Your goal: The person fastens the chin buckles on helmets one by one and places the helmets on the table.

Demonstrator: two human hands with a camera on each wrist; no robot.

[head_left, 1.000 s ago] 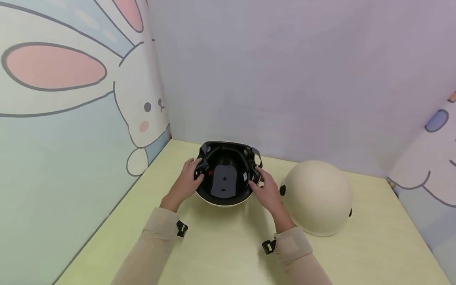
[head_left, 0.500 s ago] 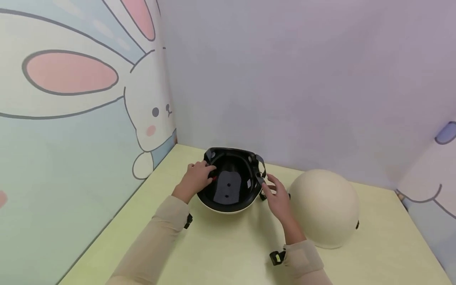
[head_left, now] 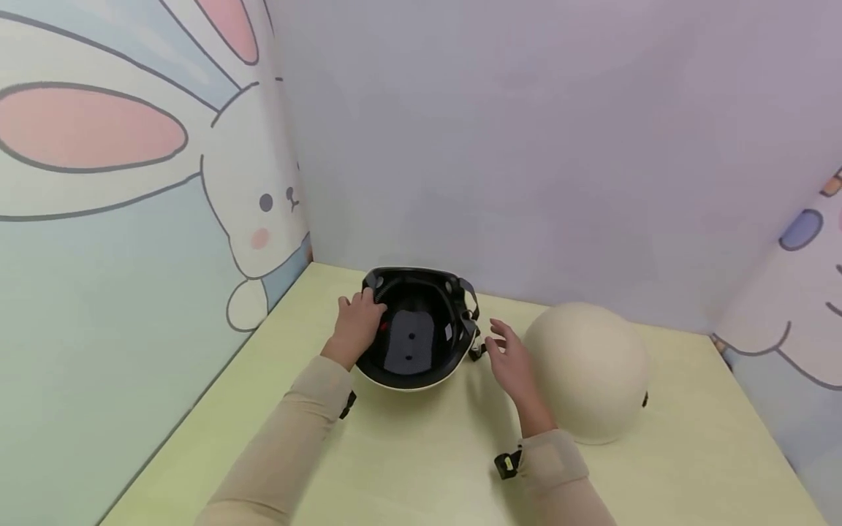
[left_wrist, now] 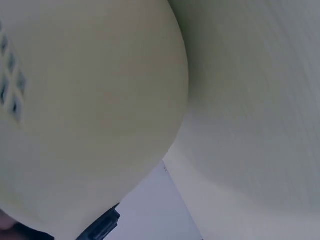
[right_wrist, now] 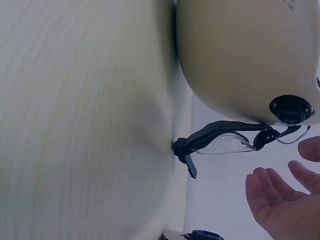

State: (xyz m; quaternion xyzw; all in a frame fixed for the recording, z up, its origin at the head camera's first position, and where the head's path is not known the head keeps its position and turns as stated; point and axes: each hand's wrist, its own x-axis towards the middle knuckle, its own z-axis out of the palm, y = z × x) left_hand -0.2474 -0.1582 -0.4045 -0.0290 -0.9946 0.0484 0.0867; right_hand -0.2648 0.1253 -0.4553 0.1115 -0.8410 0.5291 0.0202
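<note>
An upturned helmet [head_left: 409,343] rests on its dome, with its black inside facing up. My left hand [head_left: 357,325] holds its left rim, fingers bent over the edge. The cream shell [left_wrist: 110,100] fills much of the left wrist view, where that hand is mostly out of sight. My right hand [head_left: 511,365] is apart from the helmet on its right side, fingers loosely bent and holding nothing. A black chin strap [right_wrist: 220,127] with a clear piece hangs outside the right rim. Its buckle end [right_wrist: 181,150] reaches down close to the table.
A second cream helmet [head_left: 585,372] sits dome up at the right, just beside my right hand. The pale yellow table [head_left: 408,460] meets a plain wall [head_left: 500,146] behind the helmets. A rabbit-patterned wall [head_left: 131,307] borders the left.
My right hand has let go of the right rim and moved off to the right. The strap end now hangs outside there. My left hand has shifted its hold on the left rim.
</note>
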